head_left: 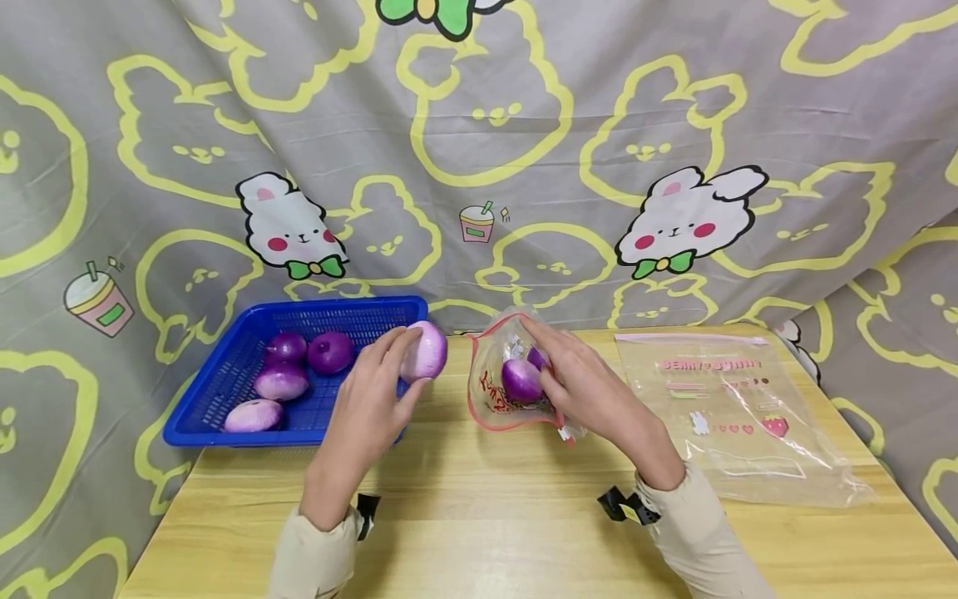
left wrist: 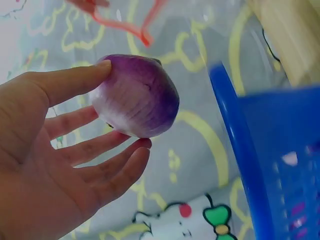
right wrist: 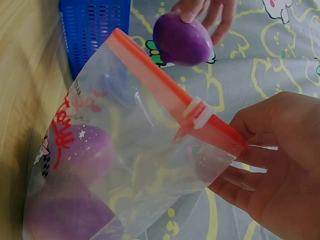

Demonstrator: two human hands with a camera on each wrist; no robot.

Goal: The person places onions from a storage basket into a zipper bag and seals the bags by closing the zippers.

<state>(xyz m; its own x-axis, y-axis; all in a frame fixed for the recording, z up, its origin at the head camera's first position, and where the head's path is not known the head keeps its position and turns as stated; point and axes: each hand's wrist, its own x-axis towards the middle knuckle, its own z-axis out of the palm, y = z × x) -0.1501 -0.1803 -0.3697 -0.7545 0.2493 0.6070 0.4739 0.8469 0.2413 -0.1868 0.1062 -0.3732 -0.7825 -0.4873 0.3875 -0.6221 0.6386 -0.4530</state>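
Observation:
My left hand holds a purple and white onion between thumb and fingertips, in the air between the blue basket and the bag. In the left wrist view the thumb lies on one side of the onion, the fingers beneath it. My right hand pinches the rim of a clear zip bag at one end of its red zip edge. The bag's mouth is spread toward me in the head view, and purple onions lie inside. A white slider sits on the zip.
At the left, a blue plastic basket contains several onions. A flat clear bag with a pink zip lies on the wooden table at the right. Behind hangs a grey patterned cloth.

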